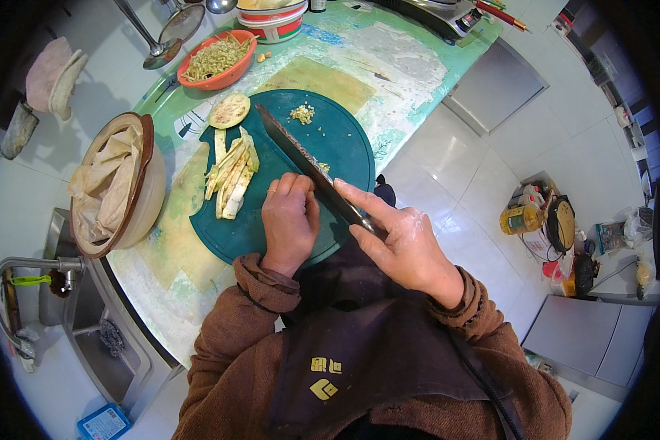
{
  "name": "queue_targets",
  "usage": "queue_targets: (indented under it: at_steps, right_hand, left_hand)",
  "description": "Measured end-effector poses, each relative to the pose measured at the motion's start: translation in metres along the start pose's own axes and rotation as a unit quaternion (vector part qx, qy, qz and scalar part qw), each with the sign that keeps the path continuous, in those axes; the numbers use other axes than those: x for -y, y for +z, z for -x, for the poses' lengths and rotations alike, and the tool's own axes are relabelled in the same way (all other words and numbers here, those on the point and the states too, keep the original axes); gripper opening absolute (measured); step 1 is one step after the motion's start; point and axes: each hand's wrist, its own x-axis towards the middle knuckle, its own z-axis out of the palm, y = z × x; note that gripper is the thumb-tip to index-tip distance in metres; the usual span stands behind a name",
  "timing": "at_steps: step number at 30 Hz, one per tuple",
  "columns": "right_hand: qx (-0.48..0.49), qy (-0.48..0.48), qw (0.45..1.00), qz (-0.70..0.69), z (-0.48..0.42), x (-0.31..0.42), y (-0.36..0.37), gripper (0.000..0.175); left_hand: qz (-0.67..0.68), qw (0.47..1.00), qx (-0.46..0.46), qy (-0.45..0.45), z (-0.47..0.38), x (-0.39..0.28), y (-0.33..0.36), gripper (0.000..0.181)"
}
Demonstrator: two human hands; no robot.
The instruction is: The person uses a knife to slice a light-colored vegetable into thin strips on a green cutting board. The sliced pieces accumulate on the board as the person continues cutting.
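On a dark green round cutting board [275, 231], my right hand [404, 245] grips the handle of a broad-bladed kitchen knife [302, 159]. The blade slants across the board, its tip towards the far left. My left hand [291, 217] is curled with its knuckles close to the blade; nothing shows in it, and the fingertips are hidden. Finely chopped pale bits, apparently garlic [302, 114], lie beyond the blade, with a few more beside it. Peeled eggplant strips [234, 176] are heaped at the board's left, below a round eggplant slice [230, 111].
An orange bowl of shredded greenish food [217, 61] stands at the back left, near a plastic tub [272, 25]. A cloth-lined crock [149, 203] sits by the sink [102, 335]. A cooktop [445, 19] is at the far right. An oil bottle [520, 219] stands farther right.
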Motion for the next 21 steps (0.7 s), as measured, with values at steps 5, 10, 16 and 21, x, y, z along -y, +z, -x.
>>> queue_targets:
  at_steps: [5, 10, 16, 21]
  right_hand:
    - [0.001, 0.001, 1.0, 0.0, 0.0009, 0.0003, 0.0002, 0.073]
    - [-0.001, -0.003, 1.0, 0.001, 0.0011, 0.0004, 0.0009, 0.073]
    - [-0.001, -0.003, 1.0, 0.001, 0.0015, 0.0013, 0.001, 0.072]
    - [0.0, 0.001, 1.0, 0.004, 0.0015, 0.0016, 0.0014, 0.072]
  left_hand:
    - [0.004, 1.0, 0.002, 0.0, -0.0003, -0.0007, -0.001, 0.017]
    - [0.002, 1.0, 0.005, 0.001, -0.0006, -0.0013, -0.0018, 0.017]
    - [0.004, 1.0, 0.014, -0.003, -0.0008, -0.0007, -0.0024, 0.015]
    - [0.004, 1.0, 0.017, -0.004, -0.0007, -0.0005, -0.0023, 0.015]
